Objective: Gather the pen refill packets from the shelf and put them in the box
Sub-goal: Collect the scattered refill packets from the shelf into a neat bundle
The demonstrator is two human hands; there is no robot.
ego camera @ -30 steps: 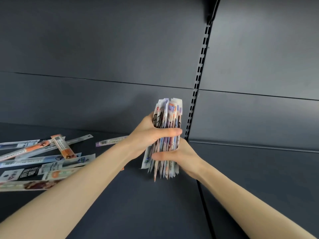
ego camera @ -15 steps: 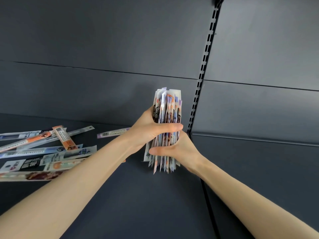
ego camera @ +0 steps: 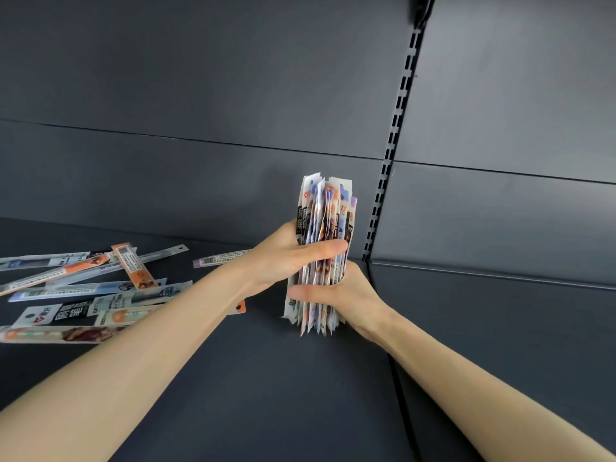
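A thick bundle of pen refill packets stands upright on end over the dark shelf. My left hand grips its upper half, thumb across the front. My right hand wraps the lower half from the right, thumb pointing left. Several loose refill packets lie scattered flat on the shelf at the left, one orange packet on top. Another packet lies behind my left wrist. No box is in view.
The shelf's dark back panel rises behind the bundle. A slotted upright rail runs down just right of the bundle. A seam in the shelf runs toward me under my right forearm.
Both hands keep the same grip on the bundle. The bundle and hands have stayed near the rail; the view has shifted slightly.
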